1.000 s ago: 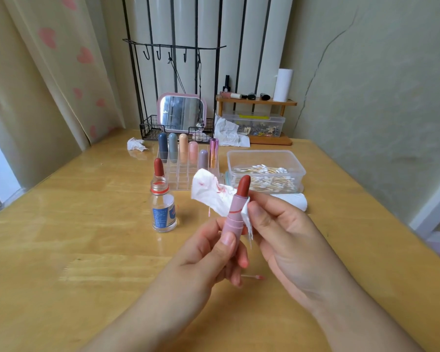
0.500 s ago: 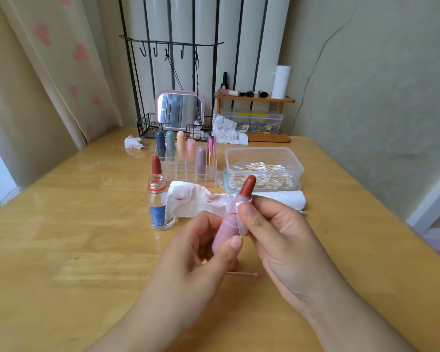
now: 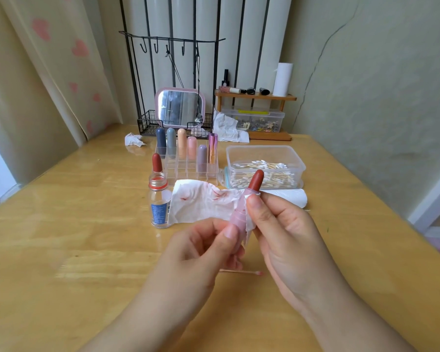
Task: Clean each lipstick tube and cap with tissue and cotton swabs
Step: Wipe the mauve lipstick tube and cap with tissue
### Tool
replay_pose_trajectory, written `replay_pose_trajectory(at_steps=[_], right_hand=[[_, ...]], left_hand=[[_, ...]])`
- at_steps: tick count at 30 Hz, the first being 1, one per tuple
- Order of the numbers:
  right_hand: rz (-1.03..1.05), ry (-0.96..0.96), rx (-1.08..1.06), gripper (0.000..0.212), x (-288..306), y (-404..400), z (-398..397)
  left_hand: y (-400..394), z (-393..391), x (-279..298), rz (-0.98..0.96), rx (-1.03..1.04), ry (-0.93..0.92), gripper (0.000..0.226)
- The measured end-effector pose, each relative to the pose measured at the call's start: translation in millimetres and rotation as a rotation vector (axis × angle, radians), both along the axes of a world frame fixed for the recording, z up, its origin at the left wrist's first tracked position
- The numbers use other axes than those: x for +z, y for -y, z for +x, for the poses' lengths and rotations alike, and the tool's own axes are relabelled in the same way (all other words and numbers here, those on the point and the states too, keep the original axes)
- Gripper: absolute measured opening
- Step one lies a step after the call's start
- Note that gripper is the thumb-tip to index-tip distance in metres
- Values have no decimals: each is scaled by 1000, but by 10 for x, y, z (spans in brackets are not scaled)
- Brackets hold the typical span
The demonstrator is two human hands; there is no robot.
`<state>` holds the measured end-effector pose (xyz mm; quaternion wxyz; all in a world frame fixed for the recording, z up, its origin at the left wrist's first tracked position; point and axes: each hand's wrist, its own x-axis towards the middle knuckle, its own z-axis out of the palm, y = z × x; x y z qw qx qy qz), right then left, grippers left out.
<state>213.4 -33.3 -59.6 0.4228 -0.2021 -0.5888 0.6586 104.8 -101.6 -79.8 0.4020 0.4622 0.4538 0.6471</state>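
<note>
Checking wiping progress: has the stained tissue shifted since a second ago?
Yes. The stained tissue has swung down and left, now overlapping the small bottle.

We look through one wide-angle camera worn on the head, facing forward and down over a wooden table (image 3: 61,237). Both forearms enter from the bottom edge, and the left hand (image 3: 201,250) and right hand (image 3: 285,232) sit close to the lens near the centre of the view. Beyond them the table runs away from us to a clear organiser (image 3: 186,161) and a swab box (image 3: 264,163) at middle distance, then to a mirror (image 3: 179,107) and a wire rack (image 3: 173,80) against the far wall. A curtain (image 3: 48,59) fills the left edge, bare wall the right. Straight lines bow near the borders. With only this view, there is no overlap with any other.
</note>
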Motion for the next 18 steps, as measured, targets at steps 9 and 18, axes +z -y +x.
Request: replay_pose_trajectory(at_steps=[9, 18], right_hand=[[4, -5, 30, 30, 9, 13, 6], [60, 80, 24, 37, -49, -12, -8]], left_hand=[[-14, 38, -18, -74, -37, 140, 29], [-36, 10, -29, 33, 152, 84, 31]])
